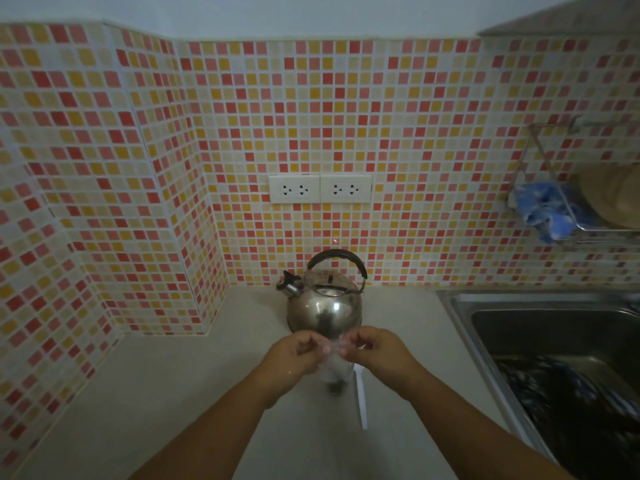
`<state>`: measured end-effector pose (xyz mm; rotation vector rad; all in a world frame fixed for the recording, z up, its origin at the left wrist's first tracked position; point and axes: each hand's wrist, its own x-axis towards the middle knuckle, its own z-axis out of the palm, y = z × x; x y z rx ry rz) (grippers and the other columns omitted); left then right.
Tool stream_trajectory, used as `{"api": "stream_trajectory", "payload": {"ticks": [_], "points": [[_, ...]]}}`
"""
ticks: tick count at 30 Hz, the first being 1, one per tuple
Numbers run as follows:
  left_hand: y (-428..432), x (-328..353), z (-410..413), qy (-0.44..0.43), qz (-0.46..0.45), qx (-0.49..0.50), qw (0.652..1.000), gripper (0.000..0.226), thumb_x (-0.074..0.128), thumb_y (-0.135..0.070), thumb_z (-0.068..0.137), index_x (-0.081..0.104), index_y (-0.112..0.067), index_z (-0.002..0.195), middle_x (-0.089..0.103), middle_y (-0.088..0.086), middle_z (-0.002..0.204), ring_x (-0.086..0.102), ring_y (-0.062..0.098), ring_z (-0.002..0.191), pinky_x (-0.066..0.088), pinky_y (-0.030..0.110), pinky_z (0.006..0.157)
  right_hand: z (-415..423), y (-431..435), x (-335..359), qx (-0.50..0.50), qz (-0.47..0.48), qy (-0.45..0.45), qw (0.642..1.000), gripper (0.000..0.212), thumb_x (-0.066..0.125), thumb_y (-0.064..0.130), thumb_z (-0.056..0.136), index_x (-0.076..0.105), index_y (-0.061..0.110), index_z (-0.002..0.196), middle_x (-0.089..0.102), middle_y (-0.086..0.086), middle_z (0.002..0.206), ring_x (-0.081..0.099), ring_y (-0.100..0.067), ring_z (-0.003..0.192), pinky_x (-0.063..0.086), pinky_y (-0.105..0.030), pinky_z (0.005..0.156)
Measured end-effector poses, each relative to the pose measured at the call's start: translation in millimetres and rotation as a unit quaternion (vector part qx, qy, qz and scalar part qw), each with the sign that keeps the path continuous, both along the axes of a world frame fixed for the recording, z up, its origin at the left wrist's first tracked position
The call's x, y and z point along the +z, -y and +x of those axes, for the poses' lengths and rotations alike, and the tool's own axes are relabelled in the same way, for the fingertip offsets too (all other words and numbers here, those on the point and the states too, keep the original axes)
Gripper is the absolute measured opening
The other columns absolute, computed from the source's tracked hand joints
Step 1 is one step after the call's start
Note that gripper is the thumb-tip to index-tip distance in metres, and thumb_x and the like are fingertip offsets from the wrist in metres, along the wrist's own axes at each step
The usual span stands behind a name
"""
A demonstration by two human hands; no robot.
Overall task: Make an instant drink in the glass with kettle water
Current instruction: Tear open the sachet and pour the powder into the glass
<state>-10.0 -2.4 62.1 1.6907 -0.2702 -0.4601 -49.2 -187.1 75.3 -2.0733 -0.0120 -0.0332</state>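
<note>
While both hands pinch the top of a small clear sachet (333, 348) between them, left hand (294, 358) and right hand (381, 355) meet over a glass (335, 375) on the worktop (194, 393). Just right of the glass lies a white spoon (361, 400). Behind it stands a steel kettle (325, 303), with a sink (554, 341) at the right.

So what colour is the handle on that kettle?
Black, arching over the shiny silver kettle; the kettle's handle shows clearly in the head view.
</note>
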Motion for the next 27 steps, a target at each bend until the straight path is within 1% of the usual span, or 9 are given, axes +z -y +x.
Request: {"api": "stream_trajectory", "payload": {"ticks": [5, 9, 12, 14, 16, 19, 22, 25, 27], "points": [[-2, -10, -17, 0.075, 0.082, 0.025, 0.994, 0.019, 0.069, -0.014, 0.086, 0.068, -0.025, 0.070, 0.068, -0.005, 0.072, 0.061, 0.008, 0.070, 0.050, 0.024, 0.073, -10, -11, -7, 0.018, -0.084, -0.022, 0.996, 0.013, 0.067, 0.023, 0.082, 0.072, 0.011, 0.081, 0.070, -0.009, 0.083, 0.061, -0.012, 0.072, 0.042, -0.017, 0.062], [-4, -37, -29, 0.093, 0.183, 0.007, 0.979, 0.028, 0.066, -0.018, 0.087, 0.063, -0.032, 0.063, 0.066, -0.010, 0.068, 0.058, 0.003, 0.064, 0.047, 0.018, 0.066, -20, -20, -36, 0.015, -0.148, -0.096, 0.984, 0.019, 0.061, 0.028, 0.086, 0.071, 0.012, 0.088, 0.066, -0.013, 0.095, 0.061, -0.017, 0.078, 0.037, -0.013, 0.056], [0, -60, -36, 0.047, 0.221, 0.011, 0.974, 0.029, 0.065, -0.013, 0.084, 0.064, -0.030, 0.061, 0.067, -0.005, 0.067, 0.057, 0.002, 0.055, 0.046, 0.010, 0.050, -24, -26, -64, -0.024, -0.188, -0.171, 0.967, 0.024, 0.062, 0.033, 0.083, 0.072, 0.014, 0.092, 0.069, -0.006, 0.093, 0.064, -0.023, 0.096, 0.046, -0.024, 0.073], [4, -73, -37, 0.043, 0.248, 0.024, 0.967, 0.020, 0.067, -0.012, 0.081, 0.067, -0.028, 0.069, 0.072, 0.000, 0.073, 0.061, 0.005, 0.058, 0.049, 0.013, 0.053, -22, -29, -82, -0.049, -0.255, -0.175, 0.950, 0.025, 0.059, 0.037, 0.082, 0.072, 0.020, 0.096, 0.071, -0.005, 0.101, 0.062, -0.024, 0.101, 0.047, -0.028, 0.083], [8, -84, -35, 0.059, 0.267, 0.038, 0.961, 0.019, 0.068, -0.012, 0.079, 0.065, -0.029, 0.071, 0.077, 0.004, 0.082, 0.064, 0.008, 0.069, 0.053, 0.021, 0.066, -22, -35, -96, -0.082, -0.347, -0.127, 0.926, 0.025, 0.058, 0.037, 0.081, 0.072, 0.021, 0.092, 0.073, -0.006, 0.093, 0.061, -0.026, 0.094, 0.047, -0.029, 0.078], [13, -100, -31, 0.098, 0.291, 0.042, 0.951, 0.020, 0.065, -0.015, 0.080, 0.059, -0.029, 0.067, 0.076, 0.005, 0.084, 0.066, 0.011, 0.075, 0.049, 0.024, 0.071, -23, -41, -107, -0.116, -0.431, -0.083, 0.891, 0.029, 0.080, 0.040, 0.044, 0.065, 0.016, 0.048, 0.062, -0.005, 0.046, 0.059, -0.022, 0.051, 0.044, -0.026, 0.046], [16, -110, -30, 0.143, 0.326, 0.062, 0.933, 0.013, 0.066, -0.015, 0.077, 0.062, -0.024, 0.085, 0.064, 0.003, 0.088, 0.063, 0.020, 0.090, 0.043, 0.024, 0.077, -24, -40, -120, -0.135, -0.431, -0.026, 0.892, 0.042, 0.081, 0.045, 0.028, 0.053, 0.017, 0.042, 0.054, -0.004, 0.040, 0.054, -0.021, 0.042, 0.040, -0.026, 0.039], [14, -114, -32, 0.123, 0.286, 0.100, 0.945, 0.028, 0.072, -0.014, 0.073, 0.051, -0.027, 0.087, 0.050, -0.005, 0.088, 0.058, 0.017, 0.087, 0.044, 0.022, 0.077, -27, -37, -117, -0.125, -0.386, -0.082, 0.910, 0.033, 0.067, 0.051, 0.058, 0.058, 0.022, 0.072, 0.066, -0.001, 0.073, 0.060, -0.025, 0.076, 0.044, -0.034, 0.064], [9, -114, -31, 0.124, 0.268, 0.146, 0.944, 0.031, 0.074, -0.013, 0.073, 0.050, -0.026, 0.087, 0.051, -0.004, 0.088, 0.054, 0.014, 0.081, 0.039, 0.019, 0.072, -28, -32, -116, -0.176, -0.299, -0.092, 0.933, 0.023, 0.057, 0.048, 0.070, 0.052, 0.026, 0.075, 0.064, 0.002, 0.081, 0.056, -0.026, 0.087, 0.041, -0.035, 0.073]]}}
